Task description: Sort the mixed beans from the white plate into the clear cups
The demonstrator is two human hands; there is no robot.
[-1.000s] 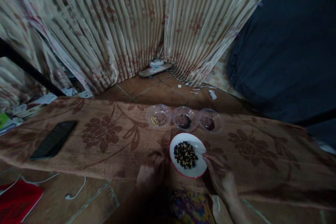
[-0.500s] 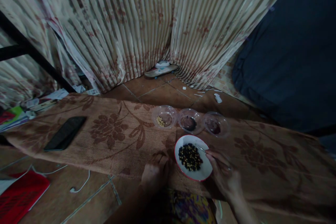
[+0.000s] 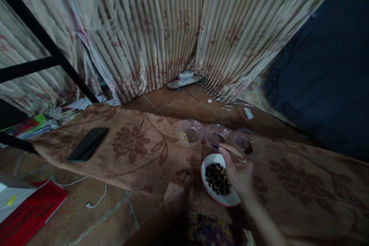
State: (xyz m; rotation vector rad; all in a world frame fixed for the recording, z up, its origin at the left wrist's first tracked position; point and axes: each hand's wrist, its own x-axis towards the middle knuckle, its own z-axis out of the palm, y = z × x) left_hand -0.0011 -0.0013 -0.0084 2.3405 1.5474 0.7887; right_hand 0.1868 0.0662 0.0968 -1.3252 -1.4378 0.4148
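My right hand (image 3: 240, 171) pinches slim metal tweezers (image 3: 235, 153), their tips reaching over the near edge of the middle clear plastic cup (image 3: 210, 130), which has dark beads in it. Just below that hand, a white bowl with a red rim (image 3: 211, 158) contains mixed black and pale yellow beads (image 3: 219, 180). The left cup (image 3: 196, 125) has pale yellow beads at its side; dark reddish ones lie in the right cup (image 3: 255, 136). Left of the bowl, my left hand (image 3: 178, 192) rests curled on the cloth, with nothing visible in it.
A patterned brown cloth (image 3: 155, 153) covers the low bench. On its left lies a black phone (image 3: 88, 144). Beyond the bench are a skateboard (image 3: 186, 81), paper scraps (image 3: 248, 113) and striped curtains (image 3: 161, 27). A white cable plug (image 3: 89, 204) lies on the floor.
My right hand has moved up and away from the bowl's beads to the middle cup with the tweezers. My left hand stays on the cloth. The whole view has shifted slightly.
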